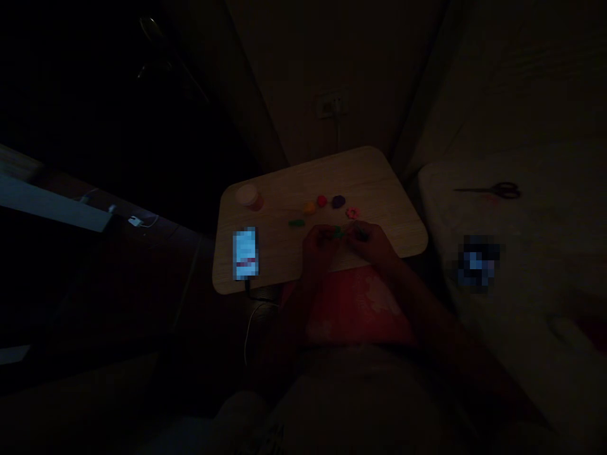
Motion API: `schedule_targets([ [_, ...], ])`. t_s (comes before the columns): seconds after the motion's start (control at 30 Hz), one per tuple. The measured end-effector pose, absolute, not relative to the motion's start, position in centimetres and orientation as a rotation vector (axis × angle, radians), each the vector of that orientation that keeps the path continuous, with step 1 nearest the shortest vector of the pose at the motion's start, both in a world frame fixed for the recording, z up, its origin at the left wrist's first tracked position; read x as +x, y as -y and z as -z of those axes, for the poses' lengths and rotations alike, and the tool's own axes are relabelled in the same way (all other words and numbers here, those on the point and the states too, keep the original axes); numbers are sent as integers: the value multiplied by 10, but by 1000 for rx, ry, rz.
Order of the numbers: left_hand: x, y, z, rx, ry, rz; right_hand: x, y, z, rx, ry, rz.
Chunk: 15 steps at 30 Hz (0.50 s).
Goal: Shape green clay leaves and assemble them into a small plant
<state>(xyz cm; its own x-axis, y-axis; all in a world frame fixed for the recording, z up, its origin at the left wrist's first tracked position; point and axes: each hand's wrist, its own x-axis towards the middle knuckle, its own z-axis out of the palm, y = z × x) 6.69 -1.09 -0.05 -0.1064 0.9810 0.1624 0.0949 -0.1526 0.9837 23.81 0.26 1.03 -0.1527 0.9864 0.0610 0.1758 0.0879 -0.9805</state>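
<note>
In the dim head view, my left hand (317,248) and my right hand (374,242) meet over the front edge of a small wooden table (270,243). A small green piece (338,232), perhaps modelling clay, sits at the fingertips of my closed left hand. My right hand is closed too, its fingers close to the green piece; what they pinch is too dark to make out. Just beyond lie a pink flower-shaped piece (353,213), a purple lump (338,201), a red lump (322,201), an orange lump (310,208) and a green elongated piece (296,223).
A lidded tub (250,197) stands at the table's back left. A lit phone (245,253) lies in front of it, with a cable at its lower end. Scissors (503,190) and a blurred dark object (478,262) rest on the pale surface to the right.
</note>
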Motion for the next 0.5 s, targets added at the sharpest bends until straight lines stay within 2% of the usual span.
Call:
schedule_targets([
  [0.5,63,10,1,1284,-1245,-1396,243,-3,-9,-1174,1502,-1234],
])
